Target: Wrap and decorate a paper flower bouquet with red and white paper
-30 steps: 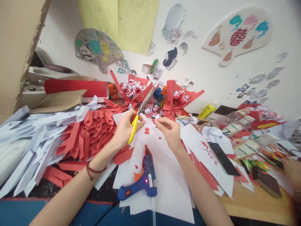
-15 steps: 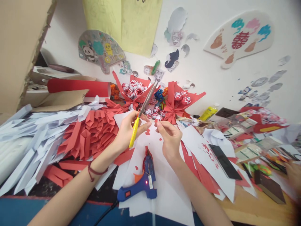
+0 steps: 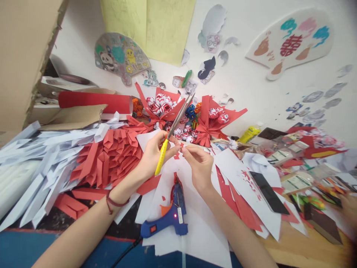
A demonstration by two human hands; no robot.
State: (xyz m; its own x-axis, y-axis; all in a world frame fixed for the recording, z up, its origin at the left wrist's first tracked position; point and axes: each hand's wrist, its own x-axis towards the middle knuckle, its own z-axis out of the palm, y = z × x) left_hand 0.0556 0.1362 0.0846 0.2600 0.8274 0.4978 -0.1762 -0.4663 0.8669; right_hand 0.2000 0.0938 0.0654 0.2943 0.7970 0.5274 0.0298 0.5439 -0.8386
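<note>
In my left hand (image 3: pixel 152 154) is a pair of scissors with yellow handles (image 3: pixel 161 158), its silver blades slanting up and to the right. The thumb and forefinger of that hand reach toward my right hand (image 3: pixel 201 167), whose fingertips are pinched together. A tiny bit of red paper (image 3: pixel 182 144) shows between the two sets of fingertips; its shape is too small to make out. Below the hands a blue hot glue gun (image 3: pixel 167 222) lies on white paper sheets (image 3: pixel 205 232), with a red light lit. Small red scraps are scattered on the sheets.
Folded red paper pieces (image 3: pixel 107 160) and white folded strips (image 3: pixel 55 149) are heaped at left. Red-wrapped paper bouquets (image 3: pixel 205 128) stand against the wall. A black phone (image 3: pixel 268 192) lies at right. Another person's hand (image 3: pixel 350 208) shows at the right edge.
My right hand has moved slightly left, so the fingertips of both hands are closer together. The scissors stay in my left hand. The whole view has shifted a little.
</note>
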